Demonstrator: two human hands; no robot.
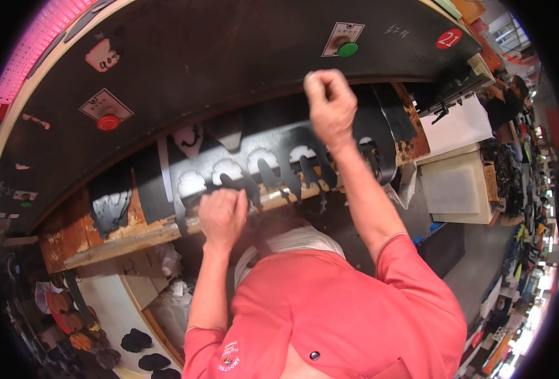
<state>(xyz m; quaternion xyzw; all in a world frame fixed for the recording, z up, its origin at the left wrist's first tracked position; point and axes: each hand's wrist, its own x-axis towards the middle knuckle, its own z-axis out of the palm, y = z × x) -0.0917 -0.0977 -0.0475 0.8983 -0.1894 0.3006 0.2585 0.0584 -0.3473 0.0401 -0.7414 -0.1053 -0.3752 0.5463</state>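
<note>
Several dark U-shaped pieces (264,165) with white patches at their curved ends, looking like shoe-upper parts, lie in a row on a black board. My left hand (222,218) is curled into a fist by the board's near edge, beside the pieces at the left of the row. Whatever its fingers may hold is hidden. Raised over the right part of the row, my right hand (332,107) is closed, its thumb against the bent fingers, and nothing shows in it. It is near the lower edge of a black machine panel, below a green button (348,48).
The black panel (229,57) spans the far side and carries a red button (108,122) at left. A worn wooden ledge (121,246) edges the bench. White cabinets (453,189) stand at right; dark cut pieces (137,340) lie on a white surface at lower left.
</note>
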